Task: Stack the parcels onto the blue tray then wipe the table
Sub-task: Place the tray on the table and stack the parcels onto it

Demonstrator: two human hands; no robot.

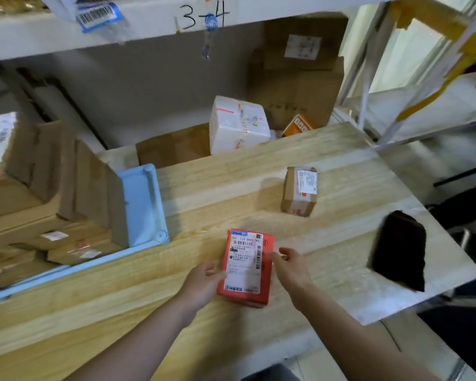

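A flat red parcel with a white shipping label is in front of me, just above the wooden table. My left hand grips its left edge and underside. My right hand touches its right edge with the fingers curled. A small brown cardboard parcel stands further back on the table. The blue tray sits at the table's left, holding several brown cardboard parcels. A dark cloth lies near the table's right edge.
A white parcel and brown cartons stand behind the table's far edge, with a small orange box beside them. A white shelf marked 3-4 hangs overhead. A metal rack stands at the right.
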